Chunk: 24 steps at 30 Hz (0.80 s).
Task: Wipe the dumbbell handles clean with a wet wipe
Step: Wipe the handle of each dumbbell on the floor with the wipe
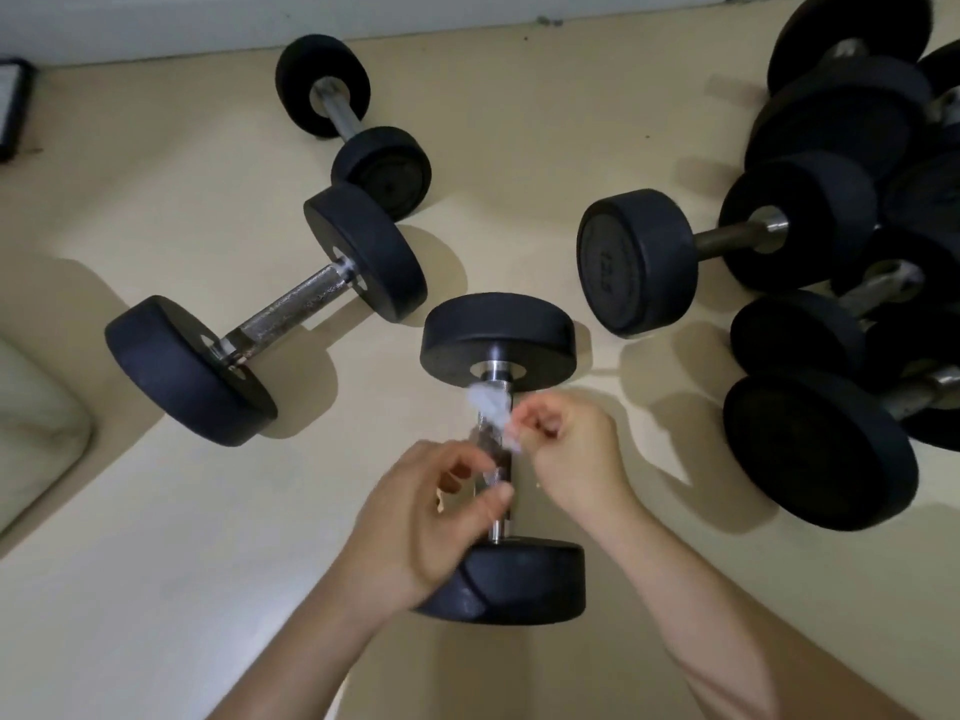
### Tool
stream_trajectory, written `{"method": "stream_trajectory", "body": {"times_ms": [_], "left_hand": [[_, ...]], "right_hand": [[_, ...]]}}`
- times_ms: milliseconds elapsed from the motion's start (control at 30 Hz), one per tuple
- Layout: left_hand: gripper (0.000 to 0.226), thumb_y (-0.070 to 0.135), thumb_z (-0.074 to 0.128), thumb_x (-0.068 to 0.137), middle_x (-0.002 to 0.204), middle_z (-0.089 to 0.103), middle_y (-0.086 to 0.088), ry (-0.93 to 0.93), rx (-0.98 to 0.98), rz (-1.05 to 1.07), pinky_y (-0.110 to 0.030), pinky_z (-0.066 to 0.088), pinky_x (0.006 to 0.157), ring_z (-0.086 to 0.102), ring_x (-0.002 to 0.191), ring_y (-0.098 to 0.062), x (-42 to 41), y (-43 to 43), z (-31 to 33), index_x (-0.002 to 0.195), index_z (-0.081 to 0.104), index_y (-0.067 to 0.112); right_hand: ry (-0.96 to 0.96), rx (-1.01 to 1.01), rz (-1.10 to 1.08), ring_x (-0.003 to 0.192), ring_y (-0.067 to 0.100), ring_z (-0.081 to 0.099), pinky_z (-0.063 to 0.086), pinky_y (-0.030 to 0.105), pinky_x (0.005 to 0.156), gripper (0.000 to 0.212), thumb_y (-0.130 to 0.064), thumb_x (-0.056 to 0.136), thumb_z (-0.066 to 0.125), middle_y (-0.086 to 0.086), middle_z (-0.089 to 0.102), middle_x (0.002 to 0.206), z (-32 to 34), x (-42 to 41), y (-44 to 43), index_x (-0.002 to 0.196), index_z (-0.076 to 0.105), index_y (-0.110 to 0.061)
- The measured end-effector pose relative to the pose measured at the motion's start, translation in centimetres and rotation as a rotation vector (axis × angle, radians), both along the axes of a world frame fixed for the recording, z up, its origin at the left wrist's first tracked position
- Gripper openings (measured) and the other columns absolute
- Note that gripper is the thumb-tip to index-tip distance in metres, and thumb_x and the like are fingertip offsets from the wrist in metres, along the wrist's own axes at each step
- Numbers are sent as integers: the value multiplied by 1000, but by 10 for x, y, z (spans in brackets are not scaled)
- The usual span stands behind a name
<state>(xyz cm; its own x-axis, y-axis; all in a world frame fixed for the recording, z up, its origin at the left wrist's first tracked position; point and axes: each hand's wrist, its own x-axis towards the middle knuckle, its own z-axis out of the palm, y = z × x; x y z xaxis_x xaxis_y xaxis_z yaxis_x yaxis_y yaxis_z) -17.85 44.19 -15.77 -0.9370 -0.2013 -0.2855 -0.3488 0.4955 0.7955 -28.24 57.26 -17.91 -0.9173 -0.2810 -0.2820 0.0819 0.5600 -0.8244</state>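
A black dumbbell (498, 335) lies on the floor straight in front of me, its steel handle (497, 379) running toward me. A white wet wipe (491, 410) is stretched over the handle's far part. My right hand (569, 449) pinches one end of the wipe just right of the handle. My left hand (426, 517) pinches the other end by the near part of the handle, above the near weight head (524, 582). Much of the handle's middle is hidden by the wipe and my fingers.
Another dumbbell (270, 314) lies to the left, a smaller one (353, 124) behind it. A pile of several dumbbells (831, 252) fills the right side. A pale cushion (36, 423) sits at the left edge and a dark object (13, 103) at top left.
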Motion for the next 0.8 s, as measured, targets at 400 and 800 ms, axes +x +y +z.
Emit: {"method": "stream_trajectory", "body": {"times_ms": [400,800], "left_hand": [[60,66,76,53,85,55,16,-3,-234,-214,-13,41,66,53,80,-3,58,-32,5,103,50,43],[63,78,56,49,75,52,14,-16,-567,-179,-23,42,42,52,66,-10,52,20,13,96,53,36]], "right_hand": [[69,-97,40,64,23,56,47,26,65,17,3,82,60,12,60,67,1,-7,-49,72,64,-10],[71,-7,58,61,5,56,48,23,66,17,-1,80,66,-5,62,64,3,-4,-27,72,67,-16]]}}
